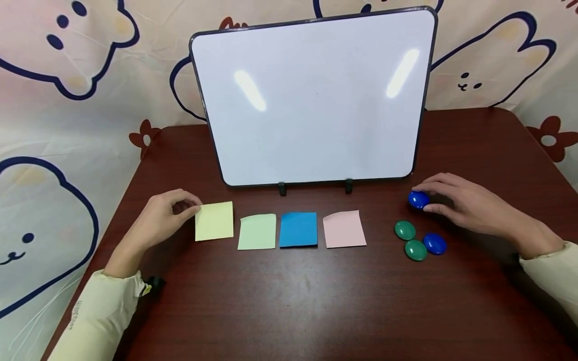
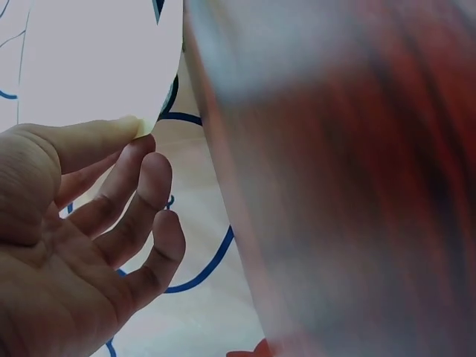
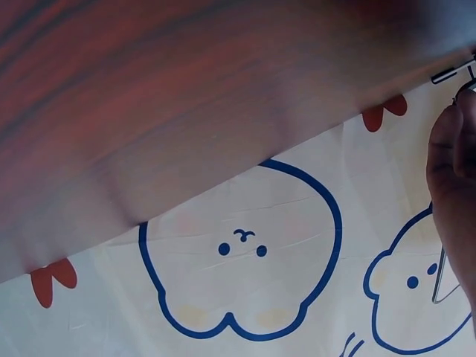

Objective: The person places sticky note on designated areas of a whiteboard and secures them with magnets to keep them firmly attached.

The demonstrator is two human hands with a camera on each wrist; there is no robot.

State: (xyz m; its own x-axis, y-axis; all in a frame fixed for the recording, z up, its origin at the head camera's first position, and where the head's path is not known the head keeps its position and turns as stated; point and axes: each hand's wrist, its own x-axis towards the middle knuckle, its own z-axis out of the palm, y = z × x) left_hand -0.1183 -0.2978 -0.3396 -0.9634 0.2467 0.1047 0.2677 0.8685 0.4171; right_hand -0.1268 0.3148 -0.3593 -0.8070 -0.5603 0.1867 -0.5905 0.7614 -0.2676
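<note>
My left hand [image 1: 159,219] pinches a yellow sticky note [image 1: 214,221] by its upper left corner, between thumb and forefinger. In the left wrist view the note [image 2: 89,67] looks washed out, and the other fingers curve loosely below it. A domed blue round magnet [image 1: 419,200] is between the thumb and fingers of my right hand [image 1: 474,205]. Just below it on the table lie two green magnets [image 1: 405,230] and another blue magnet [image 1: 435,243], close together. The right wrist view catches only part of the right hand [image 3: 452,171] at its edge; the magnet is hidden there.
Green [image 1: 257,232], blue [image 1: 298,229] and pink [image 1: 344,229] sticky notes lie in a row on the dark wooden table [image 1: 289,306]. Behind them a whiteboard [image 1: 316,115] leans on black stand feet [image 1: 282,189]. A patterned curtain [image 1: 40,120] surrounds the table.
</note>
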